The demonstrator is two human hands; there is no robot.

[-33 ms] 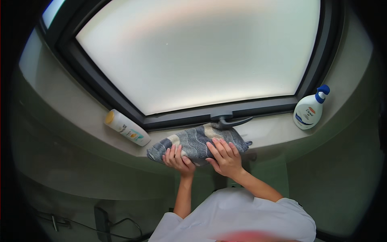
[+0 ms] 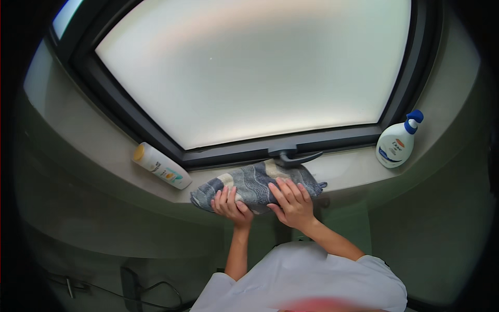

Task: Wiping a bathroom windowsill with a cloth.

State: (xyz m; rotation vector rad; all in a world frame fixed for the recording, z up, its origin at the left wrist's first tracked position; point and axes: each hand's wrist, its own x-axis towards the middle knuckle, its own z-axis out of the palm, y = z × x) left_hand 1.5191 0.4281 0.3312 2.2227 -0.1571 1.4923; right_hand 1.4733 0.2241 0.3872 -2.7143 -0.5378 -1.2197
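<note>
A folded towel (image 2: 249,182), blue-grey with cream patches and pale wavy lines, lies lengthwise at the window sill's front edge. Its right end carries a small loop. My left hand (image 2: 230,208) grips the near edge left of the middle, its fingers curled over the fabric. Farther right, my right hand (image 2: 294,206) has hold of the towel, fingers on top and thumb toward the near edge. Just behind, the dark window handle (image 2: 301,159) partly overhangs the towel. The towel's underside is hidden.
On the sill (image 2: 343,177), a white bottle with a yellow cap (image 2: 162,167) lies at the left. A white pump bottle with a blue top (image 2: 396,145) is at the right. Behind stands a dark-framed frosted window (image 2: 260,73). A dark fixture with a hose (image 2: 131,288) shows lower left.
The sill and bottles sit very slightly farther left in the picture. Both hands keep the same hold on the towel.
</note>
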